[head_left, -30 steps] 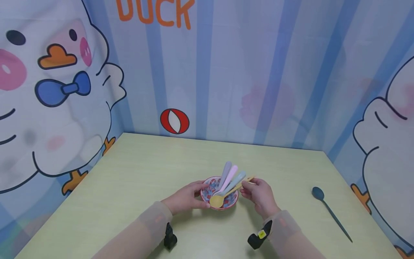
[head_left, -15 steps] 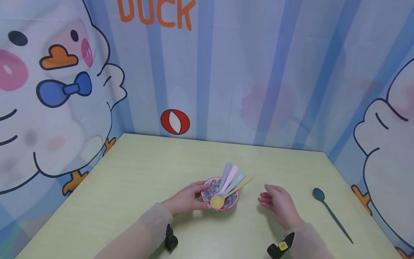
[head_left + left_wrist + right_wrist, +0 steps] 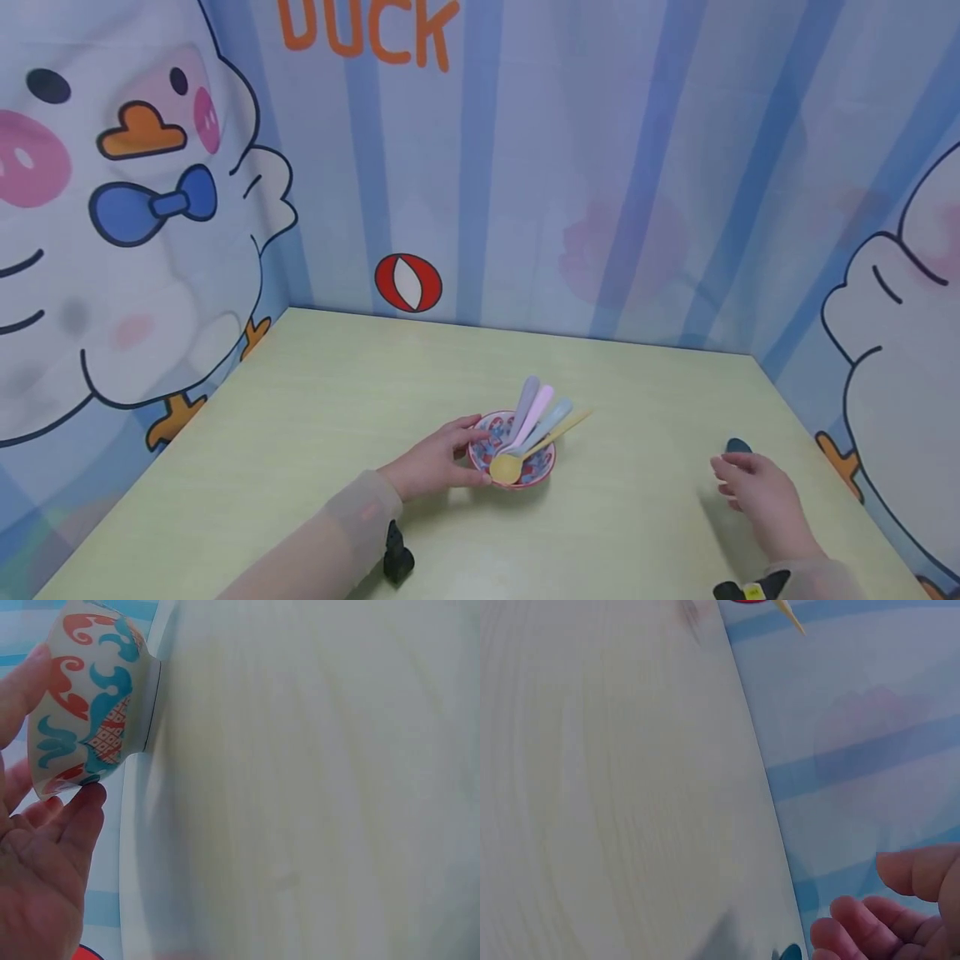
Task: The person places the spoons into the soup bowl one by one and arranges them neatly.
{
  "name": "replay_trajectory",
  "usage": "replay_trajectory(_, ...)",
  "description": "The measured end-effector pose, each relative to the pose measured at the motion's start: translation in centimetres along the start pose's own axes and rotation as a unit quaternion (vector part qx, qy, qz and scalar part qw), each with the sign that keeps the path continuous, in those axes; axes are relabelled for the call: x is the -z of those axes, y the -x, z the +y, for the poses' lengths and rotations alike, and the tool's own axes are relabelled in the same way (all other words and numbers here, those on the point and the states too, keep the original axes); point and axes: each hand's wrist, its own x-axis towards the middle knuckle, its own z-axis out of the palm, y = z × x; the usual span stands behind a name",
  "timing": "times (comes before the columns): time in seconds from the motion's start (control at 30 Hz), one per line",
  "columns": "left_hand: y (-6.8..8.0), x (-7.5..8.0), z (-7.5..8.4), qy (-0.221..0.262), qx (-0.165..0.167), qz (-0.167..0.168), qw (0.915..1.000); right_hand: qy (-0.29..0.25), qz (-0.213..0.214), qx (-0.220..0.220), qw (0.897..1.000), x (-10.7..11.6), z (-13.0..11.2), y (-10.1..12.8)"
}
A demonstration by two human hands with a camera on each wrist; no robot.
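1. The left hand [image 3: 435, 460] comes out of a sheer, pale sleeve [image 3: 330, 542] and cups the near left side of a small round bowl [image 3: 542, 473]. Thumb and fingers are curled against the wall of the bowl, holding it steady on the table [image 3: 315, 417].
2. The table is smooth and pale yellow-green with a faint grain. The bowl stands near its middle and looks glazed, with a red and blue pattern inside.
3. In the bowl lie four spoons, handles fanned up and to the right: a grey spoon [image 3: 524, 398], a pink spoon [image 3: 536, 406], a pale blue spoon [image 3: 553, 414] and a yellow spoon [image 3: 506, 468] whose round scoop rests at the near rim.
4. The left wrist view shows what the head view does not: the outer wall of the bowl [image 3: 94, 697], cream with orange and teal scrolls, and fingertips [image 3: 86, 799] pressed under its rim.
5. Far to the right, the right hand [image 3: 757, 492] hovers with loosely bent fingers, holding nothing, just in front of a dark blue spoon [image 3: 738, 445] lying on the table, mostly hidden behind it.
6. The right wrist view catches only a sliver of that dark spoon [image 3: 789, 952] beside the fingertips [image 3: 855, 919].
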Motion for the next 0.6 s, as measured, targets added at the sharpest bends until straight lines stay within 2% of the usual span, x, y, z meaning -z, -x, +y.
replay_trajectory(0.2,-0.1,-0.1,-0.2,0.003,-0.011,0.003,0.9999,0.068,0.044,-0.021,0.996,2.7,2.1,-0.6)
replay_trajectory(0.37,-0.1,0.0,-0.4,0.003,-0.016,0.006,0.9998,0.134,0.074,-0.028,0.988,3.9,3.6,-1.3)
replay_trajectory(0.47,-0.2,0.0,-0.6,0.004,-0.018,0.008,0.9998,0.157,0.075,-0.047,0.984,4.4,4.4,-2.0)
replay_trajectory(0.6,-0.3,-0.1,-0.8,0.01,-0.02,0.008,0.9997,0.184,0.037,-0.056,0.981,5.0,5.3,-2.4)
